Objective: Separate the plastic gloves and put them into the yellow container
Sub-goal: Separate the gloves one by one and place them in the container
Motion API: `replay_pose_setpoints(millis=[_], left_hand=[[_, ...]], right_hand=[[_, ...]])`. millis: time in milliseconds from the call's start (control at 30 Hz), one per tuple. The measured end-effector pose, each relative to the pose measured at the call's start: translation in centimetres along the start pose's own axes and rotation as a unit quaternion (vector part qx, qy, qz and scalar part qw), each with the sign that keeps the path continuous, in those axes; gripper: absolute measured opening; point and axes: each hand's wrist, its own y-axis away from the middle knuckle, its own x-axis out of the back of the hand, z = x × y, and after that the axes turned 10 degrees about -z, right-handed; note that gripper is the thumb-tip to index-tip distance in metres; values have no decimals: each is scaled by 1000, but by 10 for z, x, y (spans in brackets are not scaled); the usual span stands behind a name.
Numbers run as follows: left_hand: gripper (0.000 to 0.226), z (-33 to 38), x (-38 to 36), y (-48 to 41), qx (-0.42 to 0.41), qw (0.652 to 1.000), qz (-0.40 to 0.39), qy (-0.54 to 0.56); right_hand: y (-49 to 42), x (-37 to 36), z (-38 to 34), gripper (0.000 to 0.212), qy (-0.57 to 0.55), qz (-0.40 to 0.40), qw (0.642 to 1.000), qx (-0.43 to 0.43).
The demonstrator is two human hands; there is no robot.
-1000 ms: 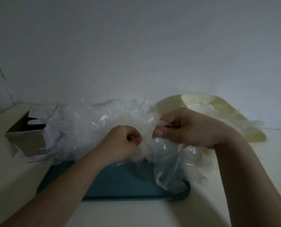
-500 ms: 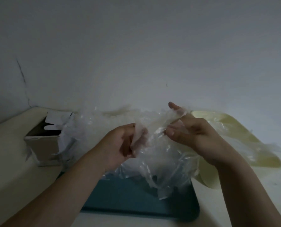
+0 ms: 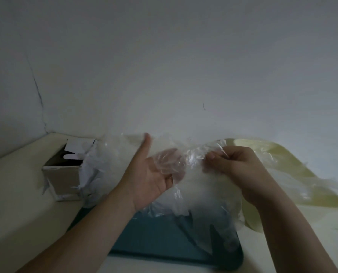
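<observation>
So compared to half a second back, our left hand [image 3: 150, 178] has let go of its pinch. It's opened up now, thumb pointing up, palm facing the other hand, with the film draped over the fingers. Our right hand [image 3: 237, 166] had straighter fingers before; now thumb and fingertips are pinched on the crinkled edge of the plastic glove [image 3: 193, 160], which is stretched between the two hands. The hands sit wider apart than they did.

The yellow container [image 3: 262, 144] is just behind and outside the right hand, with some clear film trailing over it. The heap of gloves [image 3: 113, 160] is behind the left hand, the torn cardboard box [image 3: 65, 180] further out past that, and the teal tray [image 3: 164, 239] is below both wrists.

Hard bits: the left fingers only show blurry through the plastic, so we can't tell if they're gripping anything. We also can't tell whether it's one glove or several.
</observation>
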Motion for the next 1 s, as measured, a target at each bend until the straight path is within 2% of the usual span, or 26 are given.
replay_pose_setpoints(millis=[67,133,233,367,433,500,600,700,800,900,1000], left_hand=[[43,-2,-4,-4,-27,997,27,-65],[24,0,-8,-8,-44,981,55,-179],[18,18,-14,-12,-104,945,114,-289],[10,47,-30,-13,-210,870,191,-404],[9,49,-40,-12,-207,840,171,-471],[12,43,-55,-8,-156,829,111,-526],[14,30,-74,-8,-72,878,27,-473],[21,20,-89,0,-25,906,-15,-422],[17,17,-94,6,-6,943,-77,-322],[30,23,-94,2,-5,947,-80,-310],[32,24,-105,-6,1,938,-72,-338]], right_hand=[[0,-1,-1,21,9,-5,1000,-5],[2,2,-5,19,11,1,1000,-12],[9,18,-11,19,14,40,999,-28],[24,36,-25,20,88,-10,995,-45],[28,34,-35,21,75,-61,995,-3],[29,29,-44,19,-2,-135,989,51],[25,24,-49,23,-146,-228,960,73],[21,30,-42,26,-159,-227,959,57],[26,44,-37,23,-115,-175,978,8],[31,63,-41,24,-6,-75,996,-45],[26,92,-46,19,90,31,993,-76]])
